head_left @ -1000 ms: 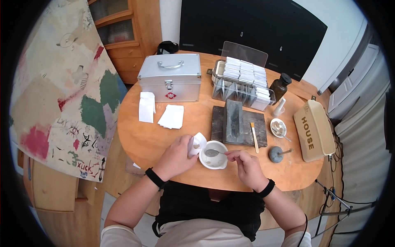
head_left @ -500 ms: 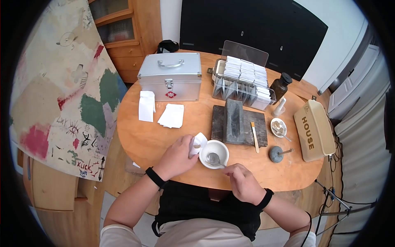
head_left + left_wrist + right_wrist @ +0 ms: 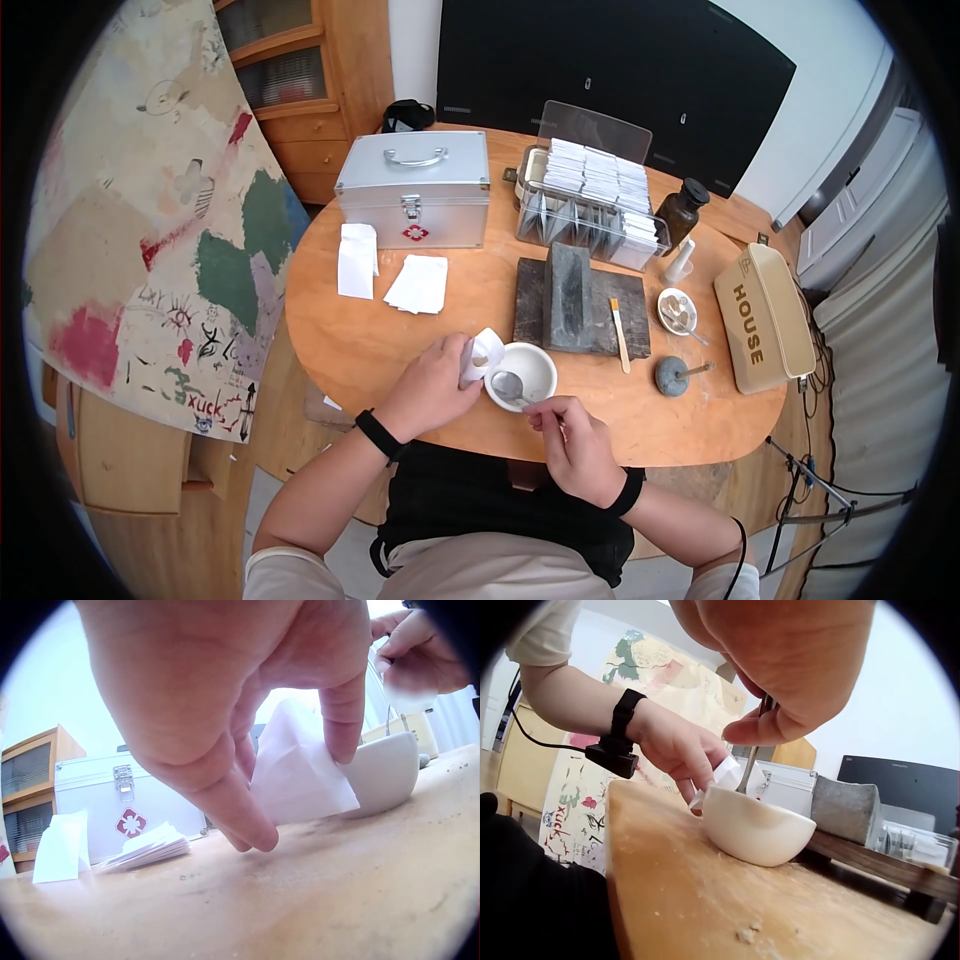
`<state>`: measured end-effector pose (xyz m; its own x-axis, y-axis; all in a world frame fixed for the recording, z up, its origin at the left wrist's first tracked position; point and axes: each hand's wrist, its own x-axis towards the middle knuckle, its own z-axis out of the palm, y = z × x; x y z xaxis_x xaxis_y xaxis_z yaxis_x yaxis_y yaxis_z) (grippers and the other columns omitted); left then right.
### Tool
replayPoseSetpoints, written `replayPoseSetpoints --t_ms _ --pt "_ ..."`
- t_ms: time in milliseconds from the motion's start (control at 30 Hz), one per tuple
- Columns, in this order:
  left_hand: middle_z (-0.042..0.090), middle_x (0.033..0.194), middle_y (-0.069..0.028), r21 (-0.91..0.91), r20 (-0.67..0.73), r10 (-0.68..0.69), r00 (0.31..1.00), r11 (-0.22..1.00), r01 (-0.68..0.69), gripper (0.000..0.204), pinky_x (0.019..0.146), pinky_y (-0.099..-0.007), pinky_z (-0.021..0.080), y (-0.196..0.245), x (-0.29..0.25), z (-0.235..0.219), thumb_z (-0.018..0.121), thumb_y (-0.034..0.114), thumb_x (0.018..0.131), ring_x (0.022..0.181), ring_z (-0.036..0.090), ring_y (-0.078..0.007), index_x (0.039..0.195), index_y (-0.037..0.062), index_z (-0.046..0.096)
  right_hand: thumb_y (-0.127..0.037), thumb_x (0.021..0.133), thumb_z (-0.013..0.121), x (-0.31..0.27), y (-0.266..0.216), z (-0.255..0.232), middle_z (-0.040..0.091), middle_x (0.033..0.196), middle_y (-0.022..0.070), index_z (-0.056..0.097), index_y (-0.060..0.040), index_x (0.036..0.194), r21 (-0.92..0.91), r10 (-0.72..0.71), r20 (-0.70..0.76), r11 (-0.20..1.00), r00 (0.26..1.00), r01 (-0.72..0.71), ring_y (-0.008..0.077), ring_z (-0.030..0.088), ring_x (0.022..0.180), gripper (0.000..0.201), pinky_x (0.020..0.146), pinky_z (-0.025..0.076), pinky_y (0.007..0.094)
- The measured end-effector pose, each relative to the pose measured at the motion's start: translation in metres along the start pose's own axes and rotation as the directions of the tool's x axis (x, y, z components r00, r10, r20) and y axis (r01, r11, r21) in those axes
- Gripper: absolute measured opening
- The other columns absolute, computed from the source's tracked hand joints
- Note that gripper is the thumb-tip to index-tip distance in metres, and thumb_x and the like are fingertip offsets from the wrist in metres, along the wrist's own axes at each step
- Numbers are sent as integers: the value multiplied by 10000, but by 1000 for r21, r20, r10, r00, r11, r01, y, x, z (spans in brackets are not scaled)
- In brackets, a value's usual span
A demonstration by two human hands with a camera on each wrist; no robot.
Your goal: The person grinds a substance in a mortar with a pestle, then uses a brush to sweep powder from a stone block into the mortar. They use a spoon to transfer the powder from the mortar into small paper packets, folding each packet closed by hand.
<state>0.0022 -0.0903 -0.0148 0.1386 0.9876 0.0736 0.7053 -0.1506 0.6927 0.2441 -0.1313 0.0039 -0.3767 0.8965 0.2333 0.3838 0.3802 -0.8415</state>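
My left hand (image 3: 428, 382) holds a small white paper packet (image 3: 486, 346), its mouth spread open against the left rim of a white bowl (image 3: 541, 372). A little brownish matter shows inside the packet. In the left wrist view, my fingers (image 3: 343, 724) pinch the paper (image 3: 300, 776) just above the table. My right hand (image 3: 578, 452) grips a metal spoon (image 3: 507, 385) by its handle from the near right side. The spoon's head is inside the bowl, toward its left wall. The right wrist view shows the spoon handle (image 3: 748, 771) slanting down behind the bowl's near wall (image 3: 757, 829).
Beyond the bowl, a grey stone block (image 3: 569, 295) and a flat brush (image 3: 620, 335) lie on a dark board (image 3: 528, 300). A round weight with a stick (image 3: 671, 375), a small dish (image 3: 676, 310) and a beige bin (image 3: 755, 320) stand rightward. Paper packets (image 3: 416, 284) lie before a silver case (image 3: 412, 190).
My right hand has moved toward my body and a little left. The spoon has swung in the bowl, its head now nearer the left wall. My left hand and the packet have hardly moved.
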Motion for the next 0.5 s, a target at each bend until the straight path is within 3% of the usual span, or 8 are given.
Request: replayPoseSetpoints --t_ms 267,333,467,500 --pt "659 1190 -279 6 -1 -5 1000 1000 5 535 919 -472 551 3 0 -3 759 174 878 1084 667 -434 1303 -48 522 22 1040 552 11 3 6 720 983 169 550 10 1142 60 -33 -79 997 996 38 266 750 850 103 769 598 352" --pt "655 1196 -279 2 18 -31 999 1000 31 536 932 -472 546 5 2 -6 759 176 878 1101 660 -432 1304 -47 523 13 1071 510 15 6 4 735 1088 158 498 17 1155 113 31 -78 993 997 -22 196 738 922 85 841 604 322" --pt "652 1198 -274 10 -22 -27 999 1000 27 532 954 -474 537 2 1 -7 762 180 878 1124 650 -432 1301 -41 527 21 1079 482 19 2 -9 729 1104 166 494 16 1155 178 65 -132 983 989 -41 188 725 927 77 855 598 315" --pt "651 1199 -271 21 -18 -33 999 999 33 532 964 -475 532 2 2 -8 763 181 876 1133 645 -434 1300 -38 528 36 1068 489 21 -1 -12 731 1098 161 512 14 1159 156 1 -187 987 982 29 192 729 919 96 833 598 318"
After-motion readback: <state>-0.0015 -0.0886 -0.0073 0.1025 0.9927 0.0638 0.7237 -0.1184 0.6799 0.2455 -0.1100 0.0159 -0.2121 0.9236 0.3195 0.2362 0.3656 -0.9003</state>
